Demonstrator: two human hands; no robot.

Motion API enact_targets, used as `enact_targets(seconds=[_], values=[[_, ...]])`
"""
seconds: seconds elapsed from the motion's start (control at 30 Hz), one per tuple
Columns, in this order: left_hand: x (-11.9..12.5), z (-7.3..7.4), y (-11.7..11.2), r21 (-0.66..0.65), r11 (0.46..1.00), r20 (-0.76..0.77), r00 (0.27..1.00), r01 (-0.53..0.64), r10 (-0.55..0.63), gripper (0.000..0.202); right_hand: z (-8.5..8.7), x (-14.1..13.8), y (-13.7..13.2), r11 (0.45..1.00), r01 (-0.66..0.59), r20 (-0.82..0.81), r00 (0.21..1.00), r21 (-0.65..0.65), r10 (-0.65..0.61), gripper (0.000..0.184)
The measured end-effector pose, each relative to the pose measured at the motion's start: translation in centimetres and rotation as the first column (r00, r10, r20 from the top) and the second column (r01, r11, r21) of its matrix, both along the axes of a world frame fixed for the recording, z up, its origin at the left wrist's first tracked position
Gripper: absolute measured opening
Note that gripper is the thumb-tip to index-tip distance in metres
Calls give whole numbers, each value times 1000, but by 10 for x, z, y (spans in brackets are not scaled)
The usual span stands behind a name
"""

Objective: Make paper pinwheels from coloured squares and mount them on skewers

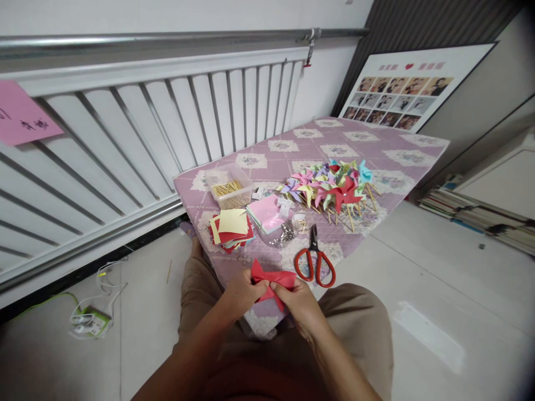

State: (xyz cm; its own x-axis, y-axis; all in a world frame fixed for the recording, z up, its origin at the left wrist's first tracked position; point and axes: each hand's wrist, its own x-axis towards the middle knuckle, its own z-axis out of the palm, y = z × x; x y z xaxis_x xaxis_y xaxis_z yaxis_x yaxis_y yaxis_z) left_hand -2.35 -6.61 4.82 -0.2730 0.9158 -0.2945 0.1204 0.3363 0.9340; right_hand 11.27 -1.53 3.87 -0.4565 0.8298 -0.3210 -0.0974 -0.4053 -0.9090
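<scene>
A red paper pinwheel (273, 275) is pinched at its middle by both thumbs, above the near edge of the table. My left hand (241, 291) closes on its left side, and my right hand (301, 301) closes on its right side. The fingers under the paper are hidden. Just right of the hands lie scissors (314, 259) with red handles. Beyond them sit a clear bag of small metal pieces (285, 234), a small round tub (300, 223), and stacks of yellow and red paper (232, 224) and pink paper (264, 211).
A clear plastic box (229, 189) of thin wooden sticks stands at the table's left. Several finished pinwheels (334, 186) on sticks are heaped farther right. A radiator (200, 120) runs behind the patterned tablecloth (351, 136). A power strip (97, 322) with cables lies on the floor.
</scene>
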Motion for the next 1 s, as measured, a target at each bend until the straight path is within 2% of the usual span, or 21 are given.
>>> enact_targets(seconds=[0.13, 0.4, 0.6, 0.73, 0.9, 1.0], values=[[-1, -4, 1, 19, 1000, -15, 1000, 0, 1, 14, -4, 0, 1, 1000, 19, -26, 999, 8, -19, 15], [-2, -7, 0, 19, 1000, -15, 1000, 4, -3, 15, -5, -1, -1, 1000, 25, -18, 1000, -14, -26, 20], [-3, -8, 0, -9, 1000, -41, 999, -3, 3, 16, -8, -1, -1, 995, 37, 58, 997, 92, -42, 22], [-3, -8, 1, -17, 1000, -52, 999, 9, -9, 15, -7, -2, -1, 988, 49, 104, 992, 149, -65, 17], [-4, 1, 2, -27, 999, -68, 997, 27, -28, 15, -5, -3, -2, 990, 130, 52, 990, 59, -133, 11], [-5, 8, 4, -22, 998, 1, 998, 66, -66, 16, -6, -6, -5, 987, 162, 18, 987, -15, -162, 13]])
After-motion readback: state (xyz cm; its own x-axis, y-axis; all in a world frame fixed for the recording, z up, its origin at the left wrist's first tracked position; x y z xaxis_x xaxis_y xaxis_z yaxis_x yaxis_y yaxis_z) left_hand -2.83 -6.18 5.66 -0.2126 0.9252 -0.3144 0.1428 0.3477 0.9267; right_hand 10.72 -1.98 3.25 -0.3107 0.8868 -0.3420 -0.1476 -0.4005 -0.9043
